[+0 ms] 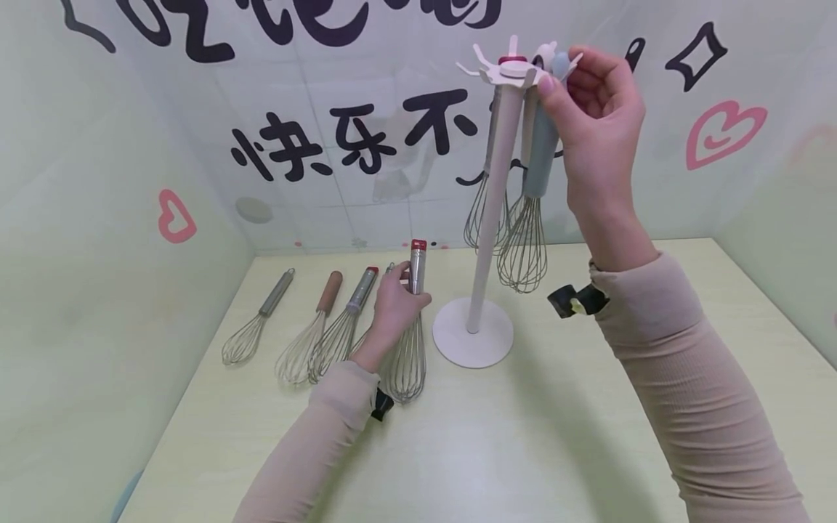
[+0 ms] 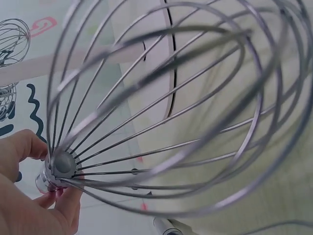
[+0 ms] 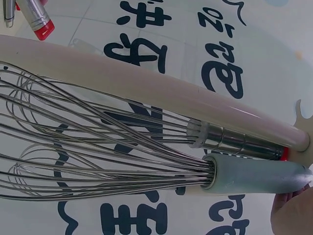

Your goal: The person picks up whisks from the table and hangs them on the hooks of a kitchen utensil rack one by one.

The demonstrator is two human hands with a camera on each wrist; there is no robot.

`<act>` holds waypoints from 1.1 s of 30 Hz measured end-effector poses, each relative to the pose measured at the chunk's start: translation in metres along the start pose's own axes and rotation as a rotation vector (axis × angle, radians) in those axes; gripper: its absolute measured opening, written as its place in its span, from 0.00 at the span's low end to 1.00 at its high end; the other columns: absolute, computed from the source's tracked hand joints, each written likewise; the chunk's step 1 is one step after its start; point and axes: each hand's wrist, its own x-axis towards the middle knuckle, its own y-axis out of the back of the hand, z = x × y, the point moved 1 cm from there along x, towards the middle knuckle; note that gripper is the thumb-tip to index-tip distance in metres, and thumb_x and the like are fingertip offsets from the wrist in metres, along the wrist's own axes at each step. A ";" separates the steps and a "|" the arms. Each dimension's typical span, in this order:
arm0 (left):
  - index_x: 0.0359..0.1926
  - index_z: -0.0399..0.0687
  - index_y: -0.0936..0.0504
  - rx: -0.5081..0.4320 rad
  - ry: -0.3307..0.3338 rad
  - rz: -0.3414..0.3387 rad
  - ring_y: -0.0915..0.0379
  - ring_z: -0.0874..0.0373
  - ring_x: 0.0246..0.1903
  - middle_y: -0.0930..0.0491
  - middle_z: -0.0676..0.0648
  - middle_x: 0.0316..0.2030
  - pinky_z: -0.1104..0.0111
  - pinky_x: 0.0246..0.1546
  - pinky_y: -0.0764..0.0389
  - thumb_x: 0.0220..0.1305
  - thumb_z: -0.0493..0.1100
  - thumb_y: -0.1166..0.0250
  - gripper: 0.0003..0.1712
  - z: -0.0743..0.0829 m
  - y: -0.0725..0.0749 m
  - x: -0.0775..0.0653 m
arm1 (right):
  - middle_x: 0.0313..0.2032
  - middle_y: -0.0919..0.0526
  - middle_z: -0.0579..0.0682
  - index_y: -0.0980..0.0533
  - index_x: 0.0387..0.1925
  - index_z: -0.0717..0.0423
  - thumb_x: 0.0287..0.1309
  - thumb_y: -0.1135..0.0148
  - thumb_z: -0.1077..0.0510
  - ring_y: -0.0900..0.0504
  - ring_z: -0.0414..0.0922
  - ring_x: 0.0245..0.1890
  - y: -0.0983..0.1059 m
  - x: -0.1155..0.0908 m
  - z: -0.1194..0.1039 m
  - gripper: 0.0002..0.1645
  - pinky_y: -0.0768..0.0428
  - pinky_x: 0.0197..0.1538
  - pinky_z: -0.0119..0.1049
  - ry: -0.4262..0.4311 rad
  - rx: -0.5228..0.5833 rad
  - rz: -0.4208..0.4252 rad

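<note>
A blue-handled whisk (image 1: 542,156) hangs higher than the red-tipped whisk (image 1: 417,280).

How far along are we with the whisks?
Looks done: a steel whisk hangs on the stand. In hand: the right hand holds the blue whisk at the hooks; the left hand grips a red-ended whisk. Remaining: the grey whisk and brown whisk, among others, lie on the table.

Place: booth-like table nook; home, shop or studio, cannot tell.
Walls: pale sheeting (image 1: 375,218) at back and both sides of the light tabletop (image 1: 471,450).
Print: big black Chinese characters (image 1: 291,150), pink hearts (image 1: 726,136); decorative.
Kitchen sign: wire whisks (image 1: 277,293) and a white hanging rack (image 1: 492,225).
</note>
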 end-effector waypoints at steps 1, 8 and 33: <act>0.68 0.36 0.38 -0.003 -0.009 0.002 0.23 0.45 0.49 0.28 0.37 0.56 0.59 0.43 0.16 0.48 0.31 0.35 0.43 0.001 0.000 0.000 | 0.39 0.23 0.49 0.25 0.42 0.57 0.50 0.34 0.69 0.26 0.42 0.41 0.000 0.001 0.000 0.16 0.26 0.48 0.30 -0.003 0.008 0.001; 0.68 0.36 0.39 -0.026 -0.031 0.032 0.23 0.43 0.50 0.29 0.36 0.56 0.58 0.47 0.16 0.49 0.31 0.35 0.43 0.006 0.001 -0.002 | 0.39 0.23 0.49 0.25 0.43 0.57 0.51 0.34 0.69 0.26 0.42 0.41 0.003 0.003 0.001 0.16 0.25 0.48 0.30 -0.012 0.021 -0.017; 0.65 0.43 0.33 -0.229 -0.136 0.075 0.24 0.47 0.50 0.27 0.40 0.53 0.64 0.42 0.17 0.49 0.30 0.39 0.38 0.035 0.016 -0.001 | 0.38 0.23 0.49 0.24 0.40 0.57 0.51 0.37 0.72 0.26 0.42 0.41 0.004 0.009 0.001 0.14 0.25 0.47 0.30 -0.042 0.054 0.003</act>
